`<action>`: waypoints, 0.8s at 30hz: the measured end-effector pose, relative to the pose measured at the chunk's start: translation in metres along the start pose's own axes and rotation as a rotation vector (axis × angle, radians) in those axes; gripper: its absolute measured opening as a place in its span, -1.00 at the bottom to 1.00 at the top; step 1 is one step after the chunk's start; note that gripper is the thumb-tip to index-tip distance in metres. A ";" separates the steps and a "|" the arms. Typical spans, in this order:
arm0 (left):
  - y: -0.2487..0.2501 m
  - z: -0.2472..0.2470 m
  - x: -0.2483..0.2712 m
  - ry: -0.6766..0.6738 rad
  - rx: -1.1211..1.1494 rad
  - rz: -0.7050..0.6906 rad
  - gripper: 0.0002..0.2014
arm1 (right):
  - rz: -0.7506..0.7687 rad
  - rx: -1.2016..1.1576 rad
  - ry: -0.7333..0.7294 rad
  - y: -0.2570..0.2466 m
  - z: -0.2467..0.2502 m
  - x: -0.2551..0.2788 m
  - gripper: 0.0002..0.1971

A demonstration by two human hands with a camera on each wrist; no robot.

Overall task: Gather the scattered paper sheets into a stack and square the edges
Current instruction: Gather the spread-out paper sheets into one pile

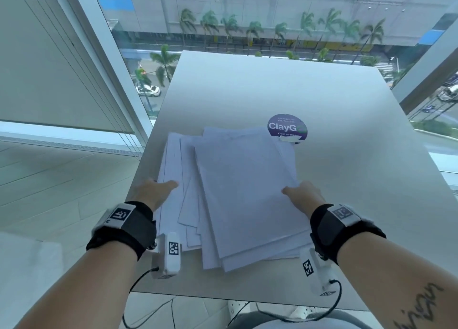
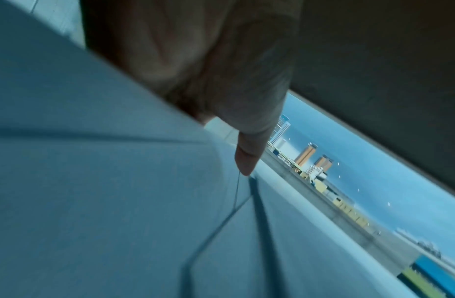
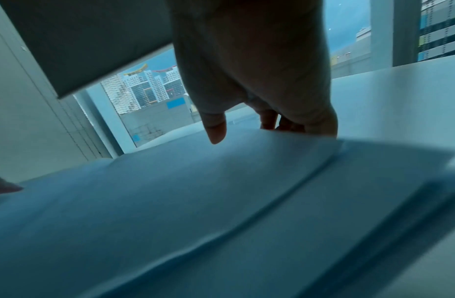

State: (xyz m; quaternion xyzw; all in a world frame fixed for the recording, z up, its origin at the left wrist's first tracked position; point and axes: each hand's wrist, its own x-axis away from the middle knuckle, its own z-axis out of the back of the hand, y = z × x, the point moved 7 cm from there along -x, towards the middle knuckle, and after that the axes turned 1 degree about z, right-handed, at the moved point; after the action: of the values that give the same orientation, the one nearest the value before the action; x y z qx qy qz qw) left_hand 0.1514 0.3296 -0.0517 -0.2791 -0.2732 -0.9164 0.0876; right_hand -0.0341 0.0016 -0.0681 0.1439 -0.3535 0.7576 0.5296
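Observation:
Several white paper sheets [image 1: 243,192] lie in a loose, fanned pile on the white table [image 1: 347,180], edges uneven. My left hand [image 1: 153,192] holds the pile's left edge. Its thumb [image 2: 246,157] presses on top of the sheets [image 2: 106,181], and its fingers are hidden under them. My right hand [image 1: 302,194] holds the right edge, thumb [image 3: 215,129] over the top sheet [image 3: 195,191], fingers [image 3: 268,119] dipping behind the paper's edge. Both wrists wear black straps with cameras.
A round purple sticker [image 1: 287,127] sits on the table just beyond the pile's far right corner, partly covered. The table's left edge runs close to my left hand. Tall windows [image 1: 223,31] and a blind [image 1: 49,68] stand behind and to the left.

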 end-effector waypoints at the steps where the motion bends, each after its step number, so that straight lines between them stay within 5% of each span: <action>1: 0.003 -0.004 0.002 -0.033 0.023 0.011 -0.22 | 0.025 0.014 -0.010 -0.004 -0.003 0.003 -0.48; 6: 0.000 0.011 -0.002 0.132 0.085 0.018 -0.41 | 0.006 -0.083 0.045 -0.014 0.012 0.004 -0.45; 9: -0.003 0.009 -0.004 0.090 0.086 -0.032 -0.67 | -0.046 -0.328 -0.099 -0.018 0.001 0.009 -0.59; 12: 0.001 0.002 -0.001 0.027 0.020 -0.070 -0.58 | -0.068 -0.393 -0.227 -0.026 -0.012 0.019 -0.83; 15: 0.004 0.004 0.001 -0.005 -0.030 -0.089 -0.51 | -0.038 -0.396 -0.151 -0.032 -0.009 0.018 -0.86; 17: 0.004 0.006 0.002 -0.036 -0.042 -0.087 -0.51 | -0.018 -0.380 -0.099 -0.034 -0.006 0.016 -0.83; 21: 0.008 0.006 0.009 -0.101 0.033 -0.093 -0.42 | 0.009 -0.425 -0.339 -0.049 -0.034 0.026 -0.56; 24: 0.007 0.006 0.011 -0.114 0.060 -0.095 -0.35 | 0.071 -0.352 -0.415 -0.057 -0.043 0.038 -0.61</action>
State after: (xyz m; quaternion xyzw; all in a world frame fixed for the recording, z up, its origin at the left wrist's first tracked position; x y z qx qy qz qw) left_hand 0.1469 0.3274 -0.0381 -0.3149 -0.3182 -0.8934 0.0366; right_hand 0.0090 0.0687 -0.0548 0.1893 -0.5855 0.6569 0.4357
